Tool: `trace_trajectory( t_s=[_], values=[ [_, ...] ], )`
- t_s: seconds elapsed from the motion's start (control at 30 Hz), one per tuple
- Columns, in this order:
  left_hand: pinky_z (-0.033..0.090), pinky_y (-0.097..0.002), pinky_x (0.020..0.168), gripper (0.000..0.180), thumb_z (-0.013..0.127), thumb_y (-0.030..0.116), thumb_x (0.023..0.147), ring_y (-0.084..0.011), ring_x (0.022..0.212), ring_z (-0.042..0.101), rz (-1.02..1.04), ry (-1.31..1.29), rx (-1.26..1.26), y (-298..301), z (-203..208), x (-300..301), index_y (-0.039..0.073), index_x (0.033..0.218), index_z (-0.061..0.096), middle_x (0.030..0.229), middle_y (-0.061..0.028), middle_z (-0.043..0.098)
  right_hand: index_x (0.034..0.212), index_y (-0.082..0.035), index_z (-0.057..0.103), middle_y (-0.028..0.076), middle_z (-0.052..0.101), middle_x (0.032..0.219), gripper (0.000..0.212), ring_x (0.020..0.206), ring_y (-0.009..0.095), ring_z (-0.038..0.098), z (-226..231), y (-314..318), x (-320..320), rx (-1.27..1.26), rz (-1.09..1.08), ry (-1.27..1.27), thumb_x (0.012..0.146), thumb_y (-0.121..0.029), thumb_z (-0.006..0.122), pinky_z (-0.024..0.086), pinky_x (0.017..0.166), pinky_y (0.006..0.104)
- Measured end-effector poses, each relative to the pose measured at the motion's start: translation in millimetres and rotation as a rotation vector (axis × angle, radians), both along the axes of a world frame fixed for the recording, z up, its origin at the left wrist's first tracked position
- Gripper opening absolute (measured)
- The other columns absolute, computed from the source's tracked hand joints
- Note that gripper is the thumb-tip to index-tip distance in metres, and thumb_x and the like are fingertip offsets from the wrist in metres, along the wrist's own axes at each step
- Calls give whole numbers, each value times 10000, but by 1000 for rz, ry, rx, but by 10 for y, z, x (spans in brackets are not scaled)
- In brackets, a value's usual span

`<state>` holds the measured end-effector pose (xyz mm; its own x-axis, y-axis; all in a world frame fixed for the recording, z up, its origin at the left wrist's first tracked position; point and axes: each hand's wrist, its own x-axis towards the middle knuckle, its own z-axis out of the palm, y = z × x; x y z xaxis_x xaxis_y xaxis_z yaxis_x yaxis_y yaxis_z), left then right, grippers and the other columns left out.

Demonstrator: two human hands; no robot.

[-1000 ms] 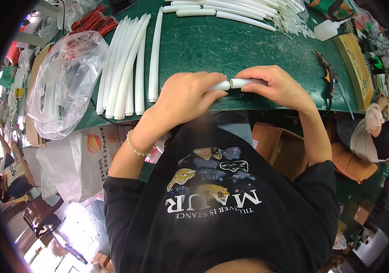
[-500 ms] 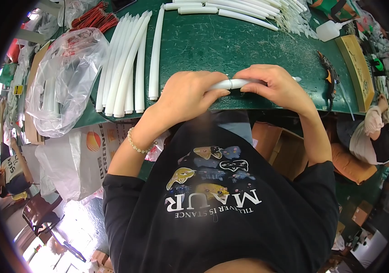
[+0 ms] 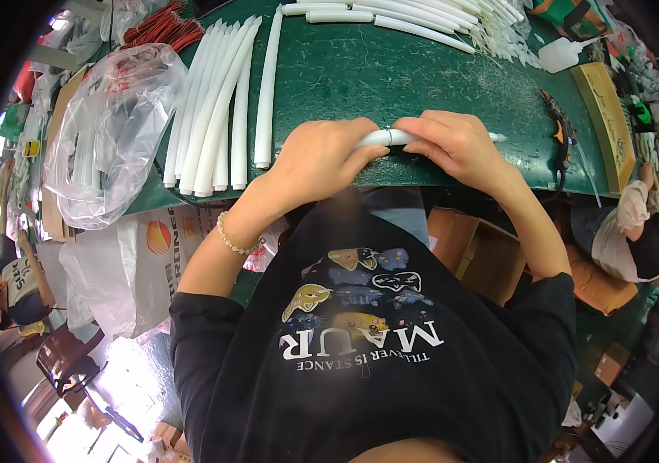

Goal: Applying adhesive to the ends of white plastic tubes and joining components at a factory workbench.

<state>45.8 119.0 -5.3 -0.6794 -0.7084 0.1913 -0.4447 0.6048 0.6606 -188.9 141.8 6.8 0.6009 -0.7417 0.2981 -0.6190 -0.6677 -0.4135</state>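
A white taper candle [image 3: 401, 138] lies crosswise between my two hands, just over the near edge of the green table. Thumb and fingers of my left hand [image 3: 315, 160] are closed round its left part. My right hand [image 3: 459, 148] grips the part to the right, and the pointed tip sticks out beyond that hand. A thin dark seam runs round the candle between my fingertips; whether the two parts are fully joined there I cannot tell. Several long white candle tubes [image 3: 217, 116] lie side by side left of my left hand, and a single tube [image 3: 267, 92] lies closest to it.
A clear plastic bag [image 3: 113, 131] with white tubes sits at the left, red wires [image 3: 163, 31] behind it. More white tubes [image 3: 414, 31] lie at the back. Pliers [image 3: 559, 139], a white squeeze bottle [image 3: 559, 55] and a yellowish tray [image 3: 605, 127] are on the right.
My right hand's fingers have shifted slightly left along the candle and closed in more. The seam sits a little higher in the picture; both hands keep their grip.
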Motion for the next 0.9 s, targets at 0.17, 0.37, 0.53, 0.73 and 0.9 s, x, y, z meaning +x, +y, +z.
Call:
trace_trajectory(
  t_s=[0.17,0.37,0.53,0.73,0.9],
  values=[
    [465,-461,578,240,604,288,862,-367,653,606,-58,-75,-102,-33,-32,-6,53,907,597,679,-155,617,1058,-60,620,84,585,789,304,679,268,590,-68,8,3,-148,21,38,774,-146,689,464,560,355],
    [440,-456,571,225,594,266,874,-372,671,594,-92,-162,-81,-62,-2,-21,42,880,564,705,-167,608,1045,-39,612,83,583,790,310,676,264,592,-101,47,31,-218,1,97,764,-143,689,471,548,352],
    [438,-464,559,226,592,265,876,-365,656,598,-117,-221,-121,-88,-31,-67,45,869,543,686,-156,610,1042,-28,599,84,564,760,313,655,261,585,-80,41,45,-193,2,190,765,-146,684,464,536,365],
    [450,-468,545,246,588,279,876,-368,609,596,-138,-165,-84,-137,-44,-28,39,838,545,625,-155,600,1029,-33,596,92,556,730,284,624,276,580,-26,41,107,-91,9,185,775,-138,669,462,531,380],
    [462,-463,537,267,584,285,877,-365,592,601,-199,-194,-67,-167,-13,-29,25,821,558,611,-155,604,1025,-28,595,95,557,716,283,614,286,579,21,-43,120,-6,62,189,773,-137,663,454,516,393]
  ],
)
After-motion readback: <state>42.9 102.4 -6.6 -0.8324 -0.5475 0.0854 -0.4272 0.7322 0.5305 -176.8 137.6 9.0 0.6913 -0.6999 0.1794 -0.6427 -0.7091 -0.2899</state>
